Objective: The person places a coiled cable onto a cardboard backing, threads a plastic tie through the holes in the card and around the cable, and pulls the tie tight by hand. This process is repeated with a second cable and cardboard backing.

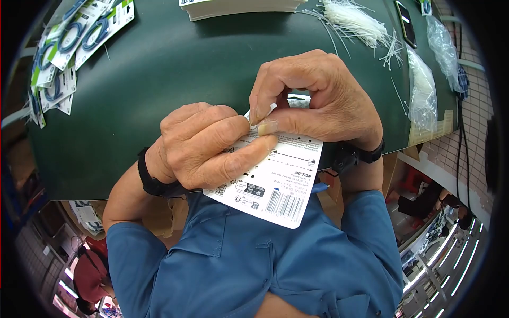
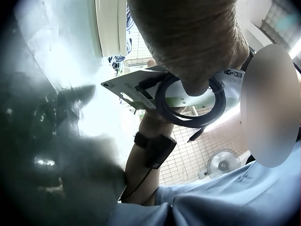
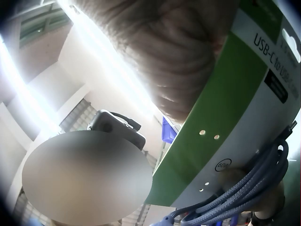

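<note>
Fingertips of the right hand (image 1: 323, 100) are pinched on a small clear piece (image 1: 272, 126) at the back of a white printed cardboard card (image 1: 289, 204), gripped by the left hand (image 1: 204, 143) above the lap. A blue-grey coiled cable (image 2: 162, 101) is already set against its front; fastening seems unfinished. Loose white plastic ties (image 1: 354, 24) and piled carded cables (image 1: 95, 36) are left well apart; the pinch is partly hidden by fingers.

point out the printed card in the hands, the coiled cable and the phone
printed card (image 1: 277, 179): head view, white printed back, above the barcode
coiled cable (image 2: 188, 123): left wrist view, lower curve of the dark loop
phone (image 1: 406, 26): head view, middle of the dark screen
</note>
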The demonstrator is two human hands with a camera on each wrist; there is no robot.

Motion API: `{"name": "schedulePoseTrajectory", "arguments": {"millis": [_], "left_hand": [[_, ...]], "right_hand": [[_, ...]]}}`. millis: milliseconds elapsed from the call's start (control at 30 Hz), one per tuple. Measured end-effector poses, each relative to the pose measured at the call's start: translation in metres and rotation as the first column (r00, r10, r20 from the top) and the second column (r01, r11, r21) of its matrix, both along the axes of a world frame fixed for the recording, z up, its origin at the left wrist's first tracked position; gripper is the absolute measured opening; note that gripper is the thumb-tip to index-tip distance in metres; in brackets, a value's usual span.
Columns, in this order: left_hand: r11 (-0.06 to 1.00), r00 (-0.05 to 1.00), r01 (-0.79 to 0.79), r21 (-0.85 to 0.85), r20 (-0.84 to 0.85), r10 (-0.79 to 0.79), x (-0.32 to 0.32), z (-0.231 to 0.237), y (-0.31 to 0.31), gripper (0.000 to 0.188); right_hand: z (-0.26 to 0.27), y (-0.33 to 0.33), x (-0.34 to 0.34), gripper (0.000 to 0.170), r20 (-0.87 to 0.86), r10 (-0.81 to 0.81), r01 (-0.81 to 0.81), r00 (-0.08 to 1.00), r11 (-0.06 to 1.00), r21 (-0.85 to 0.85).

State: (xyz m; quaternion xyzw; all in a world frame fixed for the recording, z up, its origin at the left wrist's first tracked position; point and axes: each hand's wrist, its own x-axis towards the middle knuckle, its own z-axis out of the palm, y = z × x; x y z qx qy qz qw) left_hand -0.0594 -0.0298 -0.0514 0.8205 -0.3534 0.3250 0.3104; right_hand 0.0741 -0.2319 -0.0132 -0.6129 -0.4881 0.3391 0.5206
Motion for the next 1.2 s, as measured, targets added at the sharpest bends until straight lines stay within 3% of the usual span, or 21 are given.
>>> {"name": "schedulePoseTrajectory", "arguments": {"millis": [67, 200, 300, 333, 433, 533, 600, 667, 700, 767, 800, 967, 1067, 1200], "left_hand": [[1.0, 1.0, 0.008, -0.006, -0.013, -0.008, 0.001, 0.001, 0.0, 0.04], [0.997, 0.997, 0.014, -0.075, -0.071, -0.019, 0.005, 0.004, 0.002, 0.037], [0.983, 0.992, -0.027, -0.18, -0.122, 0.005, 0.011, 0.007, 0.003, 0.033], [0.954, 0.981, -0.092, -0.285, -0.188, 0.039, 0.013, 0.007, 0.003, 0.03], [0.777, 0.92, -0.299, -0.554, -0.383, 0.081, 0.02, 0.009, 0.002, 0.022], [0.496, 0.835, -0.49, -0.717, -0.55, 0.028, 0.033, 0.015, 0.0, 0.017], [0.469, 0.853, -0.468, -0.749, -0.522, 0.015, 0.049, 0.024, -0.003, 0.017], [0.407, 0.866, -0.448, -0.796, -0.5, -0.024, 0.066, 0.032, -0.007, 0.017], [0.405, 0.873, -0.435, -0.804, -0.486, -0.029, 0.071, 0.033, -0.01, 0.017], [0.313, 0.854, -0.452, -0.835, -0.507, -0.119, 0.08, 0.032, -0.015, 0.018], [0.265, 0.841, -0.465, -0.845, -0.515, -0.166, 0.084, 0.03, -0.018, 0.018], [0.167, 0.84, -0.458, -0.873, -0.487, -0.242, 0.094, 0.015, -0.031, 0.017], [0.265, 0.78, -0.502, -0.823, -0.563, -0.273, 0.091, 0.006, -0.032, 0.024], [0.252, 0.808, -0.5, -0.829, -0.551, -0.208, 0.094, 0.0, -0.039, 0.024]], "right_hand": [[0.002, -0.001, 0.0, 0.011, -0.004, 0.007, -0.007, 1.0, 1.0, -0.015], [0.002, -0.003, 0.0, 0.012, -0.157, -0.15, 0.166, 0.976, 0.982, 0.09], [-0.002, -0.003, 0.006, 0.014, -0.08, -0.537, 0.531, 0.84, 0.781, 0.329], [-0.003, -0.003, 0.007, 0.014, -0.072, -0.531, 0.521, 0.844, 0.782, 0.341], [-0.008, -0.005, 0.012, 0.014, -0.143, -0.761, 0.669, 0.633, 0.444, 0.597], [-0.008, 0.0, 0.003, 0.017, 0.013, -0.788, 0.565, 0.616, 0.453, 0.69], [-0.008, 0.004, 0.001, 0.019, 0.095, -0.805, 0.504, 0.586, 0.454, 0.734], [-0.008, 0.007, 0.001, 0.03, 0.45, -0.728, 0.251, 0.518, 0.632, 0.734], [-0.009, 0.009, 0.0, 0.03, 0.46, -0.728, 0.242, 0.508, 0.633, 0.735], [-0.012, 0.015, -0.003, 0.039, 0.591, -0.705, 0.212, 0.392, 0.694, 0.688], [-0.015, 0.016, -0.002, 0.039, 0.6, -0.702, 0.208, 0.383, 0.699, 0.685], [-0.022, 0.014, 0.003, 0.041, 0.654, -0.72, 0.283, 0.233, 0.693, 0.663], [-0.025, 0.013, 0.007, 0.038, 0.68, -0.712, 0.313, 0.176, 0.695, 0.647], [-0.03, 0.013, 0.008, 0.035, 0.695, -0.695, 0.325, 0.185, 0.711, 0.624]]}}
